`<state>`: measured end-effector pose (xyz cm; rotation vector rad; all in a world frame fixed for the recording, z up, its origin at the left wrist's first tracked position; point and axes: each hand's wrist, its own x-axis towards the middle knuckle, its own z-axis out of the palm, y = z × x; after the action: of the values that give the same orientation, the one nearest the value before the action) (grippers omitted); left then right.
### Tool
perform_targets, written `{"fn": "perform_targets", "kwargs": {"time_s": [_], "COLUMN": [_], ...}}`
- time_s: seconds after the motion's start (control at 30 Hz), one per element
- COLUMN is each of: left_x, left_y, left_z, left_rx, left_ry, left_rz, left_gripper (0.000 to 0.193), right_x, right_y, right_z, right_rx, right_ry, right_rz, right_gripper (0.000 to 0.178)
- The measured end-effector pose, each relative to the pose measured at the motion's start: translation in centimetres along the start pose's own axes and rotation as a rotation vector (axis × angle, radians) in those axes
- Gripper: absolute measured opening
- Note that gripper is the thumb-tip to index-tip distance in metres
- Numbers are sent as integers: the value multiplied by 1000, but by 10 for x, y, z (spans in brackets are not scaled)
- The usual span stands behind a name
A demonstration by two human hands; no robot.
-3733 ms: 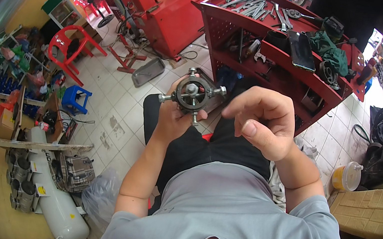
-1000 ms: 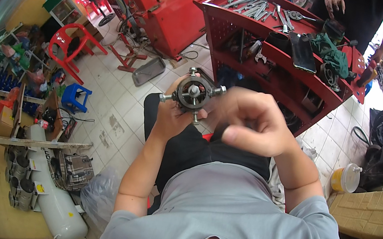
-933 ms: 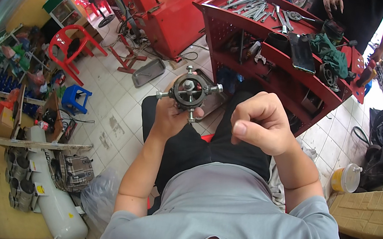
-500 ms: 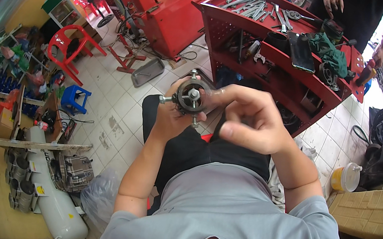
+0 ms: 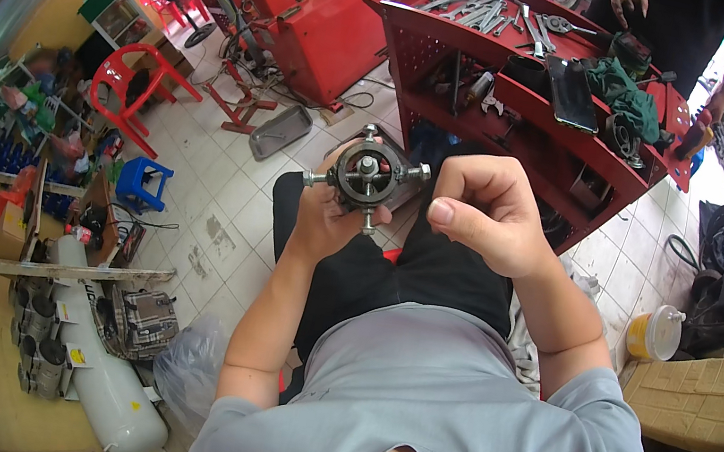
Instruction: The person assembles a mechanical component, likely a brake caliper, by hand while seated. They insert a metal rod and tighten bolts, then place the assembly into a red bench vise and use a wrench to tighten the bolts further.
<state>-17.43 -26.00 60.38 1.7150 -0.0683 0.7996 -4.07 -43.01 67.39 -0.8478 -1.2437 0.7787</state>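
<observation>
My left hand [image 5: 324, 224] is wrapped round a dark, ring-shaped metal tool [image 5: 347, 186], held up above my lap. Four bolts stick out sideways from its rim, and the end of another bolt shows in its centre. The left fingers are partly hidden behind the ring. To the right of the tool and apart from it, my right hand [image 5: 506, 221] hangs in the air with curled fingers. Its thumb is near the bent index finger, and nothing shows between them. The ring's right-hand bolt [image 5: 417, 173] points toward this hand.
Ahead stands a red tool cart [image 5: 470, 38] with several spanners [image 5: 484, 9], a phone [image 5: 571, 93] and a green cloth [image 5: 627, 100]. Another person's hand [image 5: 628, 0] is behind it. A grey tray [image 5: 282, 133] and blue stool [image 5: 142, 184] are on the tiled floor.
My right hand has come away from the ring's right side, and its fingers have curled in. The right-hand bolt is now uncovered. The ring has tilted slightly in my left hand.
</observation>
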Motion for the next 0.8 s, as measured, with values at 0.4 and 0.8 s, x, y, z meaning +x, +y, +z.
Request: {"fn": "perform_targets", "kwargs": {"time_s": [0.4, 0.8], "left_x": [2, 0], "left_y": [-2, -1], "left_z": [0, 3], "left_rx": [90, 48], "left_ry": [-20, -7], "left_rz": [40, -85], "left_gripper": [71, 70], "right_x": [2, -3], "right_y": [-3, 5], "right_z": [7, 1], "right_rx": [61, -33], "right_ry": [167, 142], "right_rz": [-111, -275], "right_gripper": [44, 75]}}
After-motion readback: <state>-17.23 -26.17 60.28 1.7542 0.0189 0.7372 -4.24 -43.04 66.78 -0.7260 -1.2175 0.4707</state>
